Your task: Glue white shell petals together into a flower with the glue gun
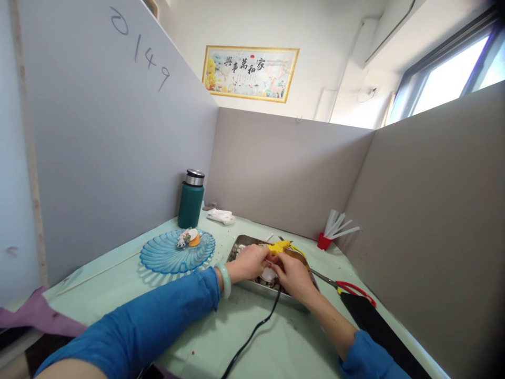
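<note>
While your two hands meet over the metal tray [235, 251], the fingers of both are curled in tight, tips pressed together. Your left hand [250, 261] and right hand [294, 276] close on the same small spot, and I cannot tell which of them grips what. Just behind your fingertips lies the yellow plastic glue gun [279, 246]. Its long axis runs across your view, left to right, but I cannot make out which end the nozzle is on. Under your knuckles sits a rounded white piece [269, 273], smooth and pale. The tray is shallow, rectangular and shiny, and holds small brownish and pale bits too small to name. A black cord [252, 332] snakes from beneath your right hand toward you across the mint-green tabletop [197, 342]. To your left, a scalloped blue glass plate [165, 259] carries an orange and a speckled trinket. At far right, a red cup [324, 242] holds translucent white sticks [340, 225] fanning up and to the right.
</note>
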The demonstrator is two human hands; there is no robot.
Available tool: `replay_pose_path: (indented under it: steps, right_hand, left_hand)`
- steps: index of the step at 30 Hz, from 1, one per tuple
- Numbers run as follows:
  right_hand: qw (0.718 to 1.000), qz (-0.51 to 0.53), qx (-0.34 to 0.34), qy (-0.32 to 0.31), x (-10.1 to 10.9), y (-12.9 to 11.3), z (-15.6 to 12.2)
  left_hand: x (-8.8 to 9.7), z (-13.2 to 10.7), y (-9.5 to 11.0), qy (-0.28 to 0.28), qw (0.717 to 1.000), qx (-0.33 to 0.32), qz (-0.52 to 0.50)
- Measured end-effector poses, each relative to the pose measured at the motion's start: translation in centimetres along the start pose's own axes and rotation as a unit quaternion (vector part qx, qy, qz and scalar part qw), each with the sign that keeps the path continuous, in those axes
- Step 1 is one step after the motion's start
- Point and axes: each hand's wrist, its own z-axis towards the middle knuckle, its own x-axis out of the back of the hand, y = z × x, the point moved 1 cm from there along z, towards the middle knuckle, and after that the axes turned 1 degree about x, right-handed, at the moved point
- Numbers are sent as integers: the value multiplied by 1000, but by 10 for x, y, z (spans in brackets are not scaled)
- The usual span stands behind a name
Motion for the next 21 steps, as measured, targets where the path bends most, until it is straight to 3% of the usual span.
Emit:
replay_pose_path:
  steps: [4, 21]
  right_hand:
    - [1000, 0, -1, 1, -1, 1, 0]
    - [998, 40, -3, 41, 7, -5, 0]
  left_hand:
    - [-1, 1, -2, 21, 999, -18, 42]
    - [-1, 4, -4, 35, 997, -10, -64]
